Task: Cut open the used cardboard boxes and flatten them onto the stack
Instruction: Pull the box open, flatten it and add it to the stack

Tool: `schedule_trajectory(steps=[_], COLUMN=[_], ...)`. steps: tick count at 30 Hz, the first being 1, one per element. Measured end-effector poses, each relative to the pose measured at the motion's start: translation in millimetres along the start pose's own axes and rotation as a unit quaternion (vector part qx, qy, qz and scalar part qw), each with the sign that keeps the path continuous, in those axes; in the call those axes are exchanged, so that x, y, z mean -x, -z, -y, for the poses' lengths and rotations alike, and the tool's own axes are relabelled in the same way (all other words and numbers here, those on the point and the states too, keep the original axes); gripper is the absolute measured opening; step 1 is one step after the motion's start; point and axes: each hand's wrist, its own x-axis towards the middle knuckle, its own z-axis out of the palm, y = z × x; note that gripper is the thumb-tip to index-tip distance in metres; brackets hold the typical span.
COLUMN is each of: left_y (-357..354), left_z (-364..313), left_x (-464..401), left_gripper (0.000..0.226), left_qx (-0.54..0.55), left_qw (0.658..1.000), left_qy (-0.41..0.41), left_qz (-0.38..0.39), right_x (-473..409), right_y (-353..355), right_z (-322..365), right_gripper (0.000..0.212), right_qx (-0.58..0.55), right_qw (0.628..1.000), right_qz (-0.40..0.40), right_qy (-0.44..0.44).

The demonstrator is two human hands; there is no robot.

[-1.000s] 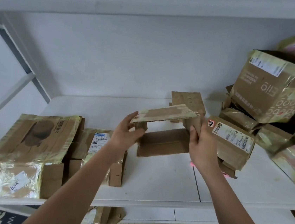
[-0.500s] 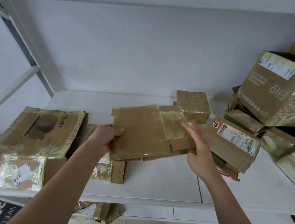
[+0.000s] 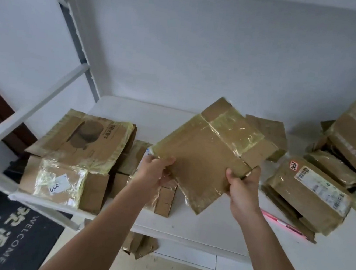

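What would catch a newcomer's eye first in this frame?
The flattened, tape-covered box, held up at centre over the white shelf, gripped at its near edge by the left hand and the right hand. Next, the stack of flattened boxes at the shelf's left end, and the heap of uncut boxes on the right.

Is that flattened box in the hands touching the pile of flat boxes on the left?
Cannot tell. In the head view the flattened box overlaps the pile, with no visible contact or gap.
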Motion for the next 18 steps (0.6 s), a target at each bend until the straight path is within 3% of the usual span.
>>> schedule_trajectory(steps=[2, 5, 7, 9, 11, 12, 15, 18], left_y=[15.9, 39.8, 55.0, 67.5, 75.5, 78.1, 86.3, 96.1], left_z=[-6.8, -11.6, -9.9, -1.0, 8.7, 13.6, 30.6, 44.0], left_x=[-0.4, 4.6, 7.9, 10.9, 9.8, 6.5, -10.2, -24.9], left_gripper=[0.04, 0.024, 0.028, 0.044, 0.046, 0.047, 0.051, 0.059], left_qx=[-0.014, -0.23, -0.386, -0.526, -0.612, -0.639, -0.702, -0.736], left_qw=[0.999, 0.963, 0.901, 0.812, 0.729, 0.707, 0.683, 0.668], left_qy=[-0.022, -0.092, -0.133, -0.176, -0.262, -0.281, -0.201, -0.107], left_qz=[-0.026, -0.102, -0.146, -0.179, -0.16, -0.118, -0.006, 0.027], right_x=[-8.1, -19.6, -24.9, -25.3, -23.7, -22.3, -17.4, -17.0], right_y=[-0.9, -14.6, -28.8, -46.3, -63.8, -71.4, -83.9, -86.1], right_z=[6.5, 6.5, -1.9, -16.4, -35.8, -46.4, -74.0, -83.7], right_gripper=[0.052, 0.057, 0.062, 0.066, 0.066, 0.062, 0.054, 0.065], right_qx=[0.061, 0.095, 0.123, 0.172, 0.21, 0.213, 0.234, 0.326], right_qw=[0.997, 0.988, 0.978, 0.96, 0.948, 0.948, 0.953, 0.932], right_qz=[0.052, 0.119, 0.167, 0.218, 0.237, 0.229, 0.167, 0.135], right_qy=[0.016, -0.002, -0.014, -0.029, -0.044, -0.055, -0.094, -0.082])
